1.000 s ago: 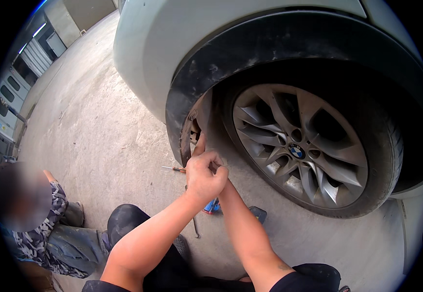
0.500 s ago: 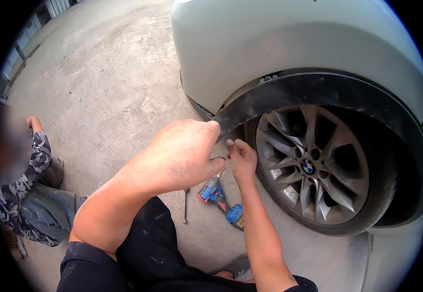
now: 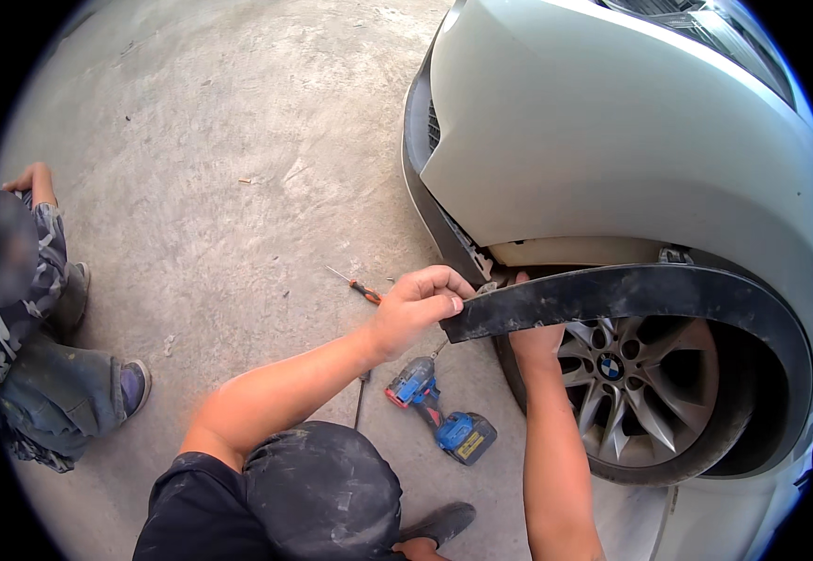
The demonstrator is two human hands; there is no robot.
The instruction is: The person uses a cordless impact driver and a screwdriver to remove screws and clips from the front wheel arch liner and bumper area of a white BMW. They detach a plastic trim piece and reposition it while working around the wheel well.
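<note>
A black wheel arch trim point(image 3: 612, 292) curves over the front wheel of a pale car, its near-left end pulled away from the body. My left hand point(image 3: 413, 313) pinches that free end, thumb in front. My right hand point(image 3: 537, 344) reaches up behind the strip, just right of the left hand. A fingertip shows above the strip's upper edge; the other fingers are hidden by it. Past the strip, a gap lies open between the fender point(image 3: 594, 178) and the bumper's dark lower edge point(image 3: 444, 229).
On the concrete floor below my hands lie a blue cordless impact driver point(image 3: 439, 411), an orange-and-black screwdriver point(image 3: 362, 289) and a thin dark rod point(image 3: 361, 402). The alloy wheel point(image 3: 612, 369) stands right of my right forearm. Another person in camouflage sleeves point(image 3: 28, 309) crouches at the far left.
My left hand has drawn the trim's end outward from the car. My right hand has moved from in front of the trim to behind it. The view has shifted, uncovering the screwdriver.
</note>
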